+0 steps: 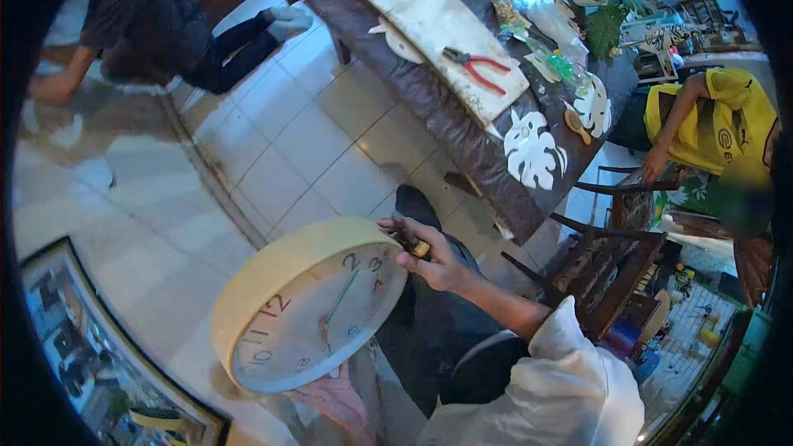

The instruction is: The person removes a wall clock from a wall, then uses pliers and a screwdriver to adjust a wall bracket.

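A round wall clock (289, 314) with a cream-yellow rim is tilted over my lap, its white face and numerals towards me. My right hand (434, 264) is at the rim near the 3, fingers closed around a small dark object with a yellow end (410, 239); I cannot tell its kind. Under the clock's lower edge, in shade and partly covered, my left hand (334, 400) grips the rim. Dark trousers cover my legs beside the clock.
On the covered table (372, 41) are a long pale board (429, 16), red-handled pliers (477, 68), white leaf cut-outs (531, 149) and a brush (576, 124). A person in yellow (702, 120) and wooden chairs (615, 272) are right; another person (157, 33) crouches upper left. A framed mirror (87, 272) lies lower left.
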Demonstrator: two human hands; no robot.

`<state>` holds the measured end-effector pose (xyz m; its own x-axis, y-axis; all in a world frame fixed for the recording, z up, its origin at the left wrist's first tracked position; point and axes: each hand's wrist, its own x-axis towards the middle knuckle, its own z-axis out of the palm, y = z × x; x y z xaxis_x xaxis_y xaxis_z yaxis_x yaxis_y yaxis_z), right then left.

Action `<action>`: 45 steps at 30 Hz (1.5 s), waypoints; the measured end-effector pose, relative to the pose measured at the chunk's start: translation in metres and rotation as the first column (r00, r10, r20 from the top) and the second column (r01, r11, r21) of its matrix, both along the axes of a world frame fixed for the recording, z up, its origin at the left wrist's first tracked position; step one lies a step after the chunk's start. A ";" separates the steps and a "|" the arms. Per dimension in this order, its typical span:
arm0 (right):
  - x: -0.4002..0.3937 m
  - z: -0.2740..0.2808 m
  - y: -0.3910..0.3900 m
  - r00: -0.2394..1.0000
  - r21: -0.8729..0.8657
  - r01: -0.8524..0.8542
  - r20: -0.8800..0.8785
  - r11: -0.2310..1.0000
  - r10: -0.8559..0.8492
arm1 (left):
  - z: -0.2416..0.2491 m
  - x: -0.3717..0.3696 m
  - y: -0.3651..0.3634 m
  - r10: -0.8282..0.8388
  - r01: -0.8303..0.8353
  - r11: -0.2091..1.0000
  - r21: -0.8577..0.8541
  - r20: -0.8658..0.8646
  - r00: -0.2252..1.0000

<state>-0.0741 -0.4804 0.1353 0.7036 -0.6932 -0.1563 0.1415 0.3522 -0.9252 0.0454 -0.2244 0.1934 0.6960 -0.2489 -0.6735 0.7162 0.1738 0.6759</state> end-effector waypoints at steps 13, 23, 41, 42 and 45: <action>-0.078 -0.019 -0.237 0.807 -0.073 0.482 -0.351 0.873 -0.474 | -0.066 0.052 -0.319 -0.599 0.600 0.790 0.125 -0.051 0.799; -0.088 -0.026 -0.486 0.736 -0.128 0.597 -0.305 0.792 -0.604 | -0.079 0.086 -0.612 -0.860 0.784 0.510 0.355 0.203 0.468; -0.116 -0.116 -0.676 0.709 -0.050 0.605 -0.418 0.794 -0.567 | -0.167 0.078 -0.811 -0.916 0.855 0.375 0.359 0.286 0.281; -0.119 -0.123 -0.680 0.711 -0.049 0.601 -0.423 0.798 -0.562 | -0.171 0.078 -0.815 -0.916 0.855 0.375 0.358 0.284 0.282; -0.126 -0.133 -0.687 0.704 -0.043 0.604 -0.438 0.796 -0.558 | -0.173 0.073 -0.823 -0.929 0.858 0.348 0.377 0.260 0.263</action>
